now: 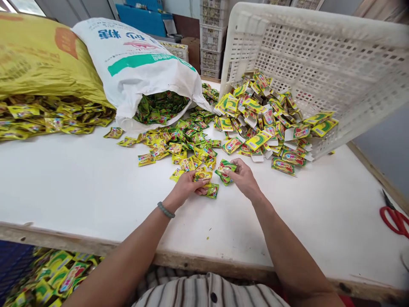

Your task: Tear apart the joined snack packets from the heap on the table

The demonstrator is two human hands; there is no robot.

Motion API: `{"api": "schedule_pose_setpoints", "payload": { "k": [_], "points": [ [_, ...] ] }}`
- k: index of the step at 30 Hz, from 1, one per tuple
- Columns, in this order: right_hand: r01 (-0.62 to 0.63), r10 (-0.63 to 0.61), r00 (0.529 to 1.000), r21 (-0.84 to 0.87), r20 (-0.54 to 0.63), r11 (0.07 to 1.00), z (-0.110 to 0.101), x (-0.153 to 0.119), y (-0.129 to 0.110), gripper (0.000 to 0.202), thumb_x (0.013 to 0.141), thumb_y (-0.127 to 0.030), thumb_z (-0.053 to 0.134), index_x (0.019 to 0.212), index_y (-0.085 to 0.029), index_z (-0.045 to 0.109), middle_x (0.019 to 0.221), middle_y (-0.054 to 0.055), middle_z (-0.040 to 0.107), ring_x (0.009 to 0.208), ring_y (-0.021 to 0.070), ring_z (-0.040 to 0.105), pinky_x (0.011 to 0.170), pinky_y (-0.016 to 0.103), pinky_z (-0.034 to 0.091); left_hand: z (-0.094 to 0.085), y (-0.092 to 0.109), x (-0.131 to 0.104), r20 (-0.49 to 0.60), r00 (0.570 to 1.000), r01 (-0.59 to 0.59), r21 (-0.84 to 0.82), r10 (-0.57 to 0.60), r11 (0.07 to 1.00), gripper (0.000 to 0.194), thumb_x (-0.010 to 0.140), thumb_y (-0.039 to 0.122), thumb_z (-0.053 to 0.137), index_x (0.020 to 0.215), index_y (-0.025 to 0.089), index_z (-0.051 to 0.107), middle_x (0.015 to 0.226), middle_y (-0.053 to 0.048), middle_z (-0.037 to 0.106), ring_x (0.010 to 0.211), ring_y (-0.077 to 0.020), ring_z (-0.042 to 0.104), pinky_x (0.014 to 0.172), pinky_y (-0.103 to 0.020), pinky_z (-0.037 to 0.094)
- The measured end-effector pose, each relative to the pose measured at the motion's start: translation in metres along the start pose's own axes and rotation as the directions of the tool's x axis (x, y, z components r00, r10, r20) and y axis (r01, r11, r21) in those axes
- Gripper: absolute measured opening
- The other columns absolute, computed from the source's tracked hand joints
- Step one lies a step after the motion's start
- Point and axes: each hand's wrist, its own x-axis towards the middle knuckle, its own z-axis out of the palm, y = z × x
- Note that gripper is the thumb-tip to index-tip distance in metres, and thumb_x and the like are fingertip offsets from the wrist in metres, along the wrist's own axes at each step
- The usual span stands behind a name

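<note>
My left hand (189, 186) is closed on a yellow packet (203, 176), with a green packet (211, 191) just below it at the fingers. Green packets (225, 170) are pinched in my right hand (244, 177), a short way to the right. Beyond both hands lies a loose pile of yellow and green packets (182, 145). Small yellow and green boxes (255, 121) are heaped at the mouth of a tipped white crate (306, 68), some with white flaps showing.
An open white sack (128, 64) holds green packets; a yellow sack (41, 59) spills yellow ones at the left. Red-handled scissors (394, 218) lie at the white table's (79, 183) right. Packaging fills a blue container (15, 266) below the front edge.
</note>
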Motion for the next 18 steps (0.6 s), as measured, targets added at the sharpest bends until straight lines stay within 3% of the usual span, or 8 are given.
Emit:
{"api": "schedule_pose_setpoints", "payload": {
  "k": [2,5,8,10,14,18],
  "points": [
    [-0.019,0.019,0.997,-0.001,0.076,1.000,-0.005,-0.001,-0.004,0.033,0.076,-0.041,0.063,0.100,-0.020,0.057,0.065,-0.006,0.053,0.057,0.0111,0.047,0.052,0.022,0.035,0.000,0.000,0.000,0.005,1.000,0.017,-0.024,-0.017,1.000,0.042,0.064,0.043,0.080,0.085,0.013,0.060,0.063,-0.003,0.070,0.054,-0.0155,0.065,0.054,-0.027,0.052],
    [-0.022,0.062,0.971,-0.167,0.232,0.986,-0.008,-0.003,-0.008,0.025,0.077,-0.040,0.065,0.090,-0.019,0.065,0.072,-0.001,0.063,0.067,0.0145,0.055,0.060,0.025,0.042,0.000,0.000,-0.001,-0.004,1.000,0.022,-0.024,-0.022,0.999,0.039,0.064,0.042,0.080,0.082,0.013,0.061,0.065,-0.004,0.071,0.054,-0.0151,0.065,0.055,-0.026,0.052],
    [0.083,-0.035,0.989,-0.335,0.146,0.938,-0.001,-0.005,-0.011,0.020,0.078,-0.038,0.067,0.086,-0.020,0.070,0.091,0.005,0.070,0.090,0.0205,0.058,0.079,0.033,0.045,0.002,-0.001,-0.001,-0.007,1.000,0.007,0.102,-0.006,0.995,0.033,0.064,0.041,0.079,0.076,0.015,0.063,0.057,0.000,0.068,0.050,-0.0152,0.063,0.050,-0.025,0.049],
    [0.146,-0.117,0.988,-0.347,0.103,0.926,0.009,-0.008,-0.013,0.020,0.080,-0.038,0.066,0.088,-0.021,0.070,0.095,0.006,0.070,0.094,0.0206,0.058,0.084,0.034,0.044,0.003,-0.003,-0.002,0.006,1.000,-0.027,0.204,0.026,0.979,0.028,0.066,0.041,0.076,0.071,0.018,0.062,0.052,0.002,0.065,0.049,-0.0161,0.063,0.048,-0.024,0.048],
    [0.116,-0.081,0.977,-0.174,0.196,0.978,0.031,-0.014,-0.011,0.027,0.081,-0.045,0.061,0.075,-0.019,0.066,0.071,0.001,0.063,0.069,0.0151,0.055,0.066,0.028,0.044,0.007,-0.001,-0.004,0.029,0.998,-0.059,0.225,0.053,0.973,0.025,0.069,0.039,0.073,0.064,0.018,0.060,0.052,0.001,0.066,0.052,-0.0172,0.065,0.049,-0.025,0.050],
    [0.080,-0.080,0.997,-0.042,0.008,0.996,0.041,-0.017,-0.012,0.028,0.079,-0.045,0.061,0.069,-0.019,0.063,0.068,0.000,0.060,0.066,0.0145,0.053,0.063,0.027,0.043,0.010,0.003,-0.005,0.099,0.994,-0.051,0.049,0.046,0.997,0.028,0.071,0.041,0.073,0.067,0.015,0.063,0.059,-0.005,0.071,0.050,-0.0155,0.065,0.048,-0.024,0.049]
  ]
}}
